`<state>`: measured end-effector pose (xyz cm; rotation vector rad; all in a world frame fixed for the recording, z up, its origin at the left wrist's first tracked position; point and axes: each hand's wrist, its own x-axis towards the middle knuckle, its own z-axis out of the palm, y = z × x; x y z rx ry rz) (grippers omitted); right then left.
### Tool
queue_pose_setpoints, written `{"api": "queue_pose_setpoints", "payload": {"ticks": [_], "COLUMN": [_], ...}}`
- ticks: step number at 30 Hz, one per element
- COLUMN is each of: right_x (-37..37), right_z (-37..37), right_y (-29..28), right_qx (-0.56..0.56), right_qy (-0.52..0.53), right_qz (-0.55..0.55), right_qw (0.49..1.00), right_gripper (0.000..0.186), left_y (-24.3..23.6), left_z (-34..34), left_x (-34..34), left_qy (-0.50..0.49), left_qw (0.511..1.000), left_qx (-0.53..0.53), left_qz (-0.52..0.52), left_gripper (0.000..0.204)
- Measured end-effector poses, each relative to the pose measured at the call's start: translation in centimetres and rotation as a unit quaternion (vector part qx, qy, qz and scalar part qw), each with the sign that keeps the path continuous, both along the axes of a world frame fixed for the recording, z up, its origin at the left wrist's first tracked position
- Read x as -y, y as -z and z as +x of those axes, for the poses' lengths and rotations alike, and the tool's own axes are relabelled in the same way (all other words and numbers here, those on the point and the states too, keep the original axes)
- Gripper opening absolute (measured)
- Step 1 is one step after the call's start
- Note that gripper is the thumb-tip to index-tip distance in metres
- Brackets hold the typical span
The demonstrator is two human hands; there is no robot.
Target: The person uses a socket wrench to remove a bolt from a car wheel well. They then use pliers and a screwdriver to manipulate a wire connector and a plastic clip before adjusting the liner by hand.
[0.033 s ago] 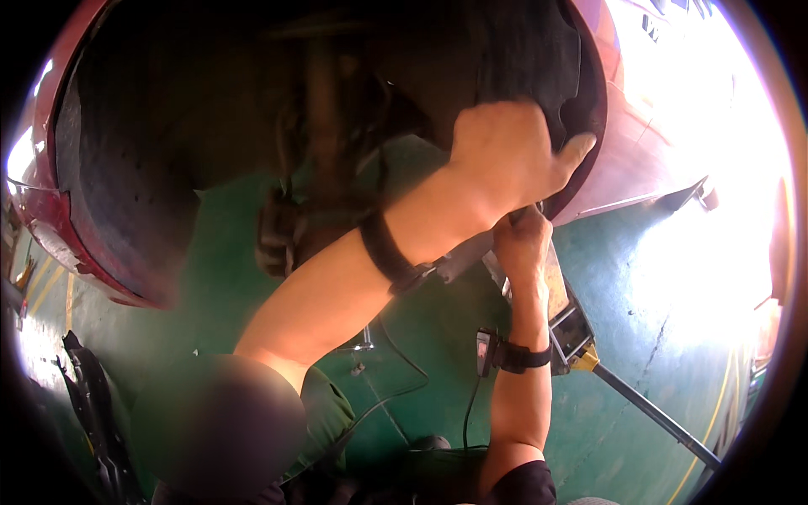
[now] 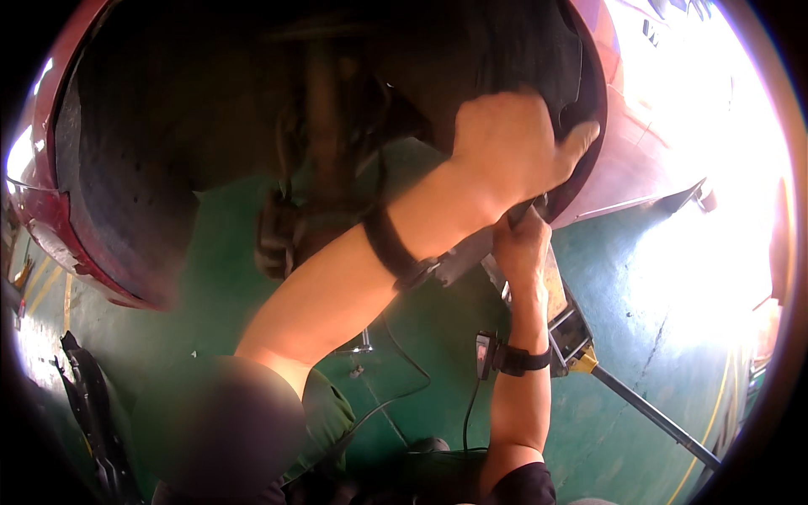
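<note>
A: What surrounds the work on your head view?

B: I see a green floor (image 2: 606,261) across the middle and lower part, with strong glare at two o'clock. A red car (image 2: 644,160) curves over the top, and a strut (image 2: 322,93) stands at eleven o'clock, dim and soft. A long black part (image 2: 93,412) lies at eight o'clock.

A: And the hands?

B: My left hand (image 2: 509,147) is toward one o'clock, its back to me. The thumb sticks out across the wheel arch (image 2: 581,183), which runs down that side from one to three o'clock. The fingers bend away out of sight, so I can't tell what they grip.

A: The right hand?

B: My right hand (image 2: 522,240) is at three o'clock, just below the left one. Its fingers are curled by the arch's lower end, next to something dark. It's too blurred for me to say whether they've closed on it.

A: Where's the liner?

B: The black liner (image 2: 522,50) is at one o'clock, inside the arch, above the left hand.

A: Anything near the right forearm?

B: A jack (image 2: 582,360) at four o'clock, its handle (image 2: 648,410) slanting outward.
</note>
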<state>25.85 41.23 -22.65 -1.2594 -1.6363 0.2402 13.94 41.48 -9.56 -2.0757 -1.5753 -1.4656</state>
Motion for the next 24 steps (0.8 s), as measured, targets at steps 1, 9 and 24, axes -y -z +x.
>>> {"api": "queue_pose_setpoints", "payload": {"ticks": [1,9,24], "right_x": [0.2,-0.8,-0.4], "right_z": [0.0,-0.8,1.9], "right_y": [-0.2,-0.1,-1.1], "right_qx": [-0.005,-0.002,0.098], "right_qy": [-0.015,0.029,0.121], "right_qz": [-0.053,0.005,-0.039], "right_qw": [0.998,1.000,0.987], "right_gripper": [0.029,0.025,0.031], "left_y": [-0.7,-1.6,-1.1], "left_z": [-0.1,-0.3,-0.6], "left_x": [-0.4,-1.4,-3.0], "left_qy": [-0.011,-0.008,0.059], "left_qw": [0.999,0.998,0.995], "left_qx": [0.017,-0.065,0.005], "left_qz": [0.029,0.007,0.075], "left_gripper": [0.060,0.038,0.032]}}
